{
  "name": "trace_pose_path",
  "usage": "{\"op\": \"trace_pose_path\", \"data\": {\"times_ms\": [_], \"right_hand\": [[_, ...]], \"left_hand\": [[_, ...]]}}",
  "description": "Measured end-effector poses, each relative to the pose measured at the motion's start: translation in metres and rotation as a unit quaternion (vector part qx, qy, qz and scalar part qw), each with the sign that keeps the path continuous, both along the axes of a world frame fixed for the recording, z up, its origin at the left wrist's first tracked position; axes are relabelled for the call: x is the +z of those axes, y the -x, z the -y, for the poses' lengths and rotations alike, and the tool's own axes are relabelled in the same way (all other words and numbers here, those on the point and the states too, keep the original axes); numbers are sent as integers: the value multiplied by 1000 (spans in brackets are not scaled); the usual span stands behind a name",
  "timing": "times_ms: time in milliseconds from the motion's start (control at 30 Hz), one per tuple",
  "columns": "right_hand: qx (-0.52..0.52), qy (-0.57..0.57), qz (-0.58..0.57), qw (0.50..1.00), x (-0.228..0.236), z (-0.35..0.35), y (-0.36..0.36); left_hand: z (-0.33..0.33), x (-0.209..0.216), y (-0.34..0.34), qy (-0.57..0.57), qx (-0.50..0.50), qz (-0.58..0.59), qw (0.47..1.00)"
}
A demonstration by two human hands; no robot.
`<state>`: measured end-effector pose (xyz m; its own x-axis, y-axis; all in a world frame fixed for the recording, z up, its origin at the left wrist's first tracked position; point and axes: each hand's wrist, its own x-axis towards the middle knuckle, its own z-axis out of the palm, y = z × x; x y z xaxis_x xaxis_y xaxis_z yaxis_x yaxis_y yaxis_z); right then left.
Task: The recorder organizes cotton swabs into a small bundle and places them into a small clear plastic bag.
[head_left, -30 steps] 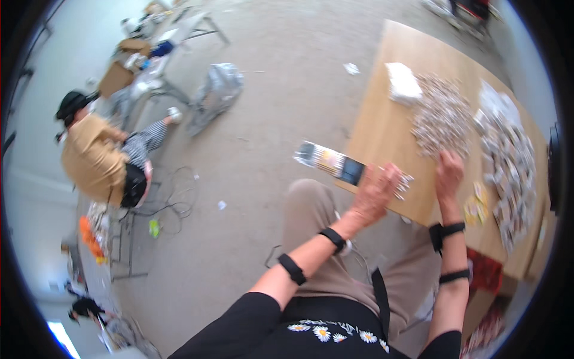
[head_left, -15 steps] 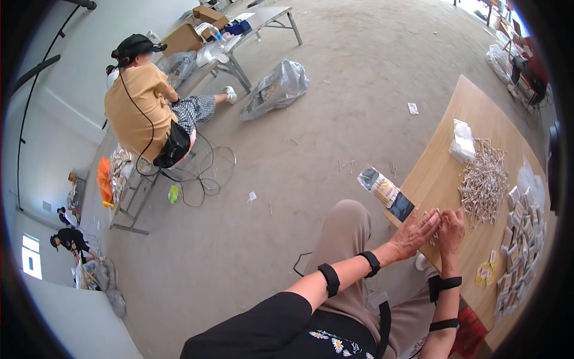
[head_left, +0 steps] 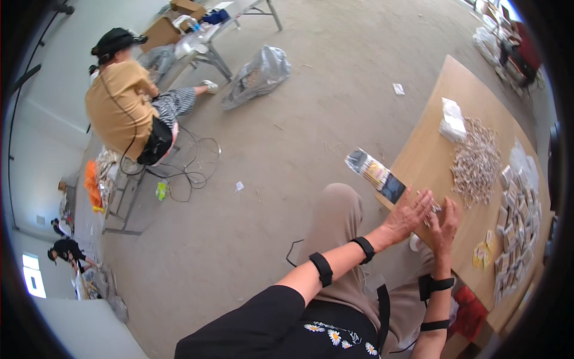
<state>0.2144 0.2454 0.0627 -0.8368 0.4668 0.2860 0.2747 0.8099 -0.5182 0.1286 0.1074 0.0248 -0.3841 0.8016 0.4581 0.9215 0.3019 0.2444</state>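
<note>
Left hand [head_left: 411, 215] flat, fingers extended; right hand [head_left: 443, 232] half-curled, grip I can't tell. Swabs [head_left: 436, 207] between. I judge: bunching; next calls for even pressure.

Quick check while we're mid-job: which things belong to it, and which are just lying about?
Apparently in the job: loose swabs at the left hand and right hand; swab pile; swab packet; small packets.

Seemingly lying about: white scrap, green scrap; perhaps grey plastic bag.
</note>
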Motion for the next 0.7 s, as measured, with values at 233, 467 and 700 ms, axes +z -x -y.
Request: {"op": "trace_pose_path", "data": {"times_ms": [233,467,700], "right_hand": [[113,-56,135,983,11,41,-19],[2,-98,93,991,-13,57,-6],[-47,-171,83,981,-22,56,6]], "left_hand": [[8,9,11,76,12,-8,997],[4,8,7,57,-2,-16,998],[8,29,2,49,-20,66,996]]}}
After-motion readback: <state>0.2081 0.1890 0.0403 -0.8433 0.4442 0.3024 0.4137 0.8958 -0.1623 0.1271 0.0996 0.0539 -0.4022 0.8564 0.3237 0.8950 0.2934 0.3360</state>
